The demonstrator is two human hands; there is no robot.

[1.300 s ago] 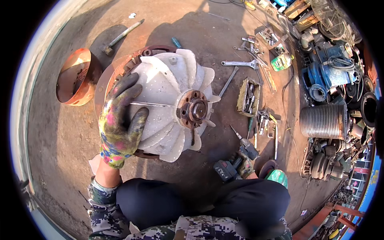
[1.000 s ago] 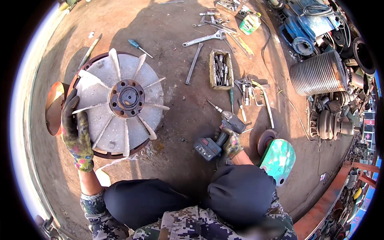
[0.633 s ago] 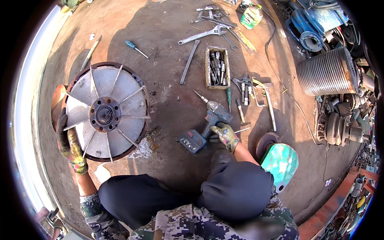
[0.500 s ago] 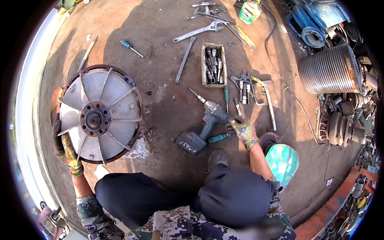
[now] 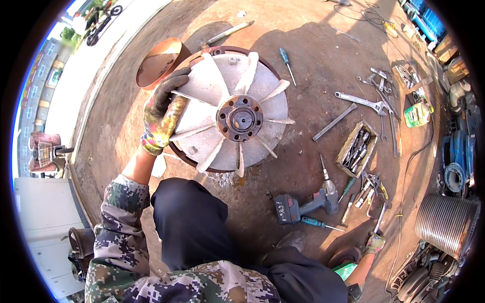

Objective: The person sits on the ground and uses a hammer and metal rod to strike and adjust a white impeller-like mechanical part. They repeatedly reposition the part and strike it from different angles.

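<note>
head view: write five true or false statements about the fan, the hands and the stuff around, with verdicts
1. The left hand touches the fan. True.
2. The right hand holds the drill. False: the right hand is at the end of a metal rod; the drill lies on the ground.
3. Both hands are gloved. True.
4. The orange ring is right of the fan. False: the orange ring is beyond the fan, to its left.
5. The box contains metal tools. True.

Right hand (image 5: 374, 244) from drill (image 5: 317, 201) to hammer (image 5: 382, 217)
</note>
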